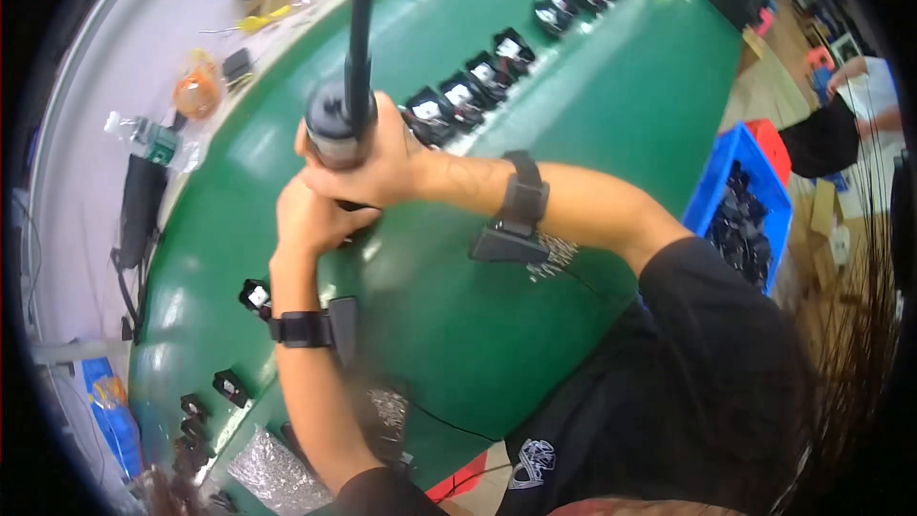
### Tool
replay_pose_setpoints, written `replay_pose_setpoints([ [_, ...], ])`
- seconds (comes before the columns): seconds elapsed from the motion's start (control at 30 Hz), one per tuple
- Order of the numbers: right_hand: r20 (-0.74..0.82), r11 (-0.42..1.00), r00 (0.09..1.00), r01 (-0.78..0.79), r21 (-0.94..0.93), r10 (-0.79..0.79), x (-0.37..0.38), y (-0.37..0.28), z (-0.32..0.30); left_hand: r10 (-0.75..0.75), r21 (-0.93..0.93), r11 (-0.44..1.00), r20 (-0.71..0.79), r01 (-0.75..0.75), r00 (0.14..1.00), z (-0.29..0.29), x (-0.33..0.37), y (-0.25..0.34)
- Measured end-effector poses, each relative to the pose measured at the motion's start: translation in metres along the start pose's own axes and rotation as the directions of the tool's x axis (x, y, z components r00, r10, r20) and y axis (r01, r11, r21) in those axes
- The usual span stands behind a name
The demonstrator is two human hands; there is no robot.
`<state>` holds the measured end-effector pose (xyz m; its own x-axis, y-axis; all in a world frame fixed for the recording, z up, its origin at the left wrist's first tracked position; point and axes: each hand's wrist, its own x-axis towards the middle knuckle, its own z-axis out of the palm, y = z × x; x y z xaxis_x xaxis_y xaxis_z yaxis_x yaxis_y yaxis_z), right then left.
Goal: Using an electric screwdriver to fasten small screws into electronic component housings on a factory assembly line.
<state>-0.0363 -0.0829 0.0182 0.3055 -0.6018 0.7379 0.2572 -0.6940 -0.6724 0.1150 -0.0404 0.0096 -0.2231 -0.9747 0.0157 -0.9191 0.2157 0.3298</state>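
Note:
My right hand [382, 158] is closed round an upright electric screwdriver [334, 124], a dark cylinder with a black cord or hose [360, 29] rising from its top. Directly below, my left hand [308, 218] is curled round a small black part [355, 204], mostly hidden by both hands. The screwdriver's tip is out of sight behind my hands, so contact with the part cannot be told. Similar black housings [463, 96] with white pieces inside stand in a row on the green work surface [583, 124], just beyond my right hand. Another black housing [254, 295] lies beside my left forearm.
A blue bin [702, 191] of black parts stands at right. Small metal screws [551, 258] lie beneath my right forearm. A clear plastic bag [272, 473] is near my left elbow. On the left ledge are a bottle [158, 140] and a yellow screwdriver [263, 21]. Other people work at right.

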Motion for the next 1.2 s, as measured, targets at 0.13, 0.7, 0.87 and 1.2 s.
replay_pose_setpoints([
  [0.13, -0.146, 0.935, 0.963, -0.174, 0.308, 0.227, -0.021, -0.053, -0.047, 0.097, 0.424, 0.905, -0.262, 0.024, 0.96, 0.011, -0.028, 0.0],
  [0.7, -0.294, 0.95, 0.906, -0.267, 0.159, 0.304, -0.099, -0.086, -0.161, 0.121, -0.276, 0.944, -0.222, -0.181, 0.968, 0.106, -0.103, 0.176],
  [0.87, -0.297, 0.909, 0.879, -0.281, 0.309, 0.373, -0.096, -0.092, -0.16, 0.098, -0.232, 0.955, -0.342, -0.185, 0.935, 0.122, -0.113, 0.178],
  [1.2, -0.277, 0.917, 0.878, -0.344, 0.2, 0.39, -0.092, -0.086, -0.172, 0.12, -0.226, 0.948, -0.401, -0.225, 0.908, 0.135, -0.093, 0.185],
])
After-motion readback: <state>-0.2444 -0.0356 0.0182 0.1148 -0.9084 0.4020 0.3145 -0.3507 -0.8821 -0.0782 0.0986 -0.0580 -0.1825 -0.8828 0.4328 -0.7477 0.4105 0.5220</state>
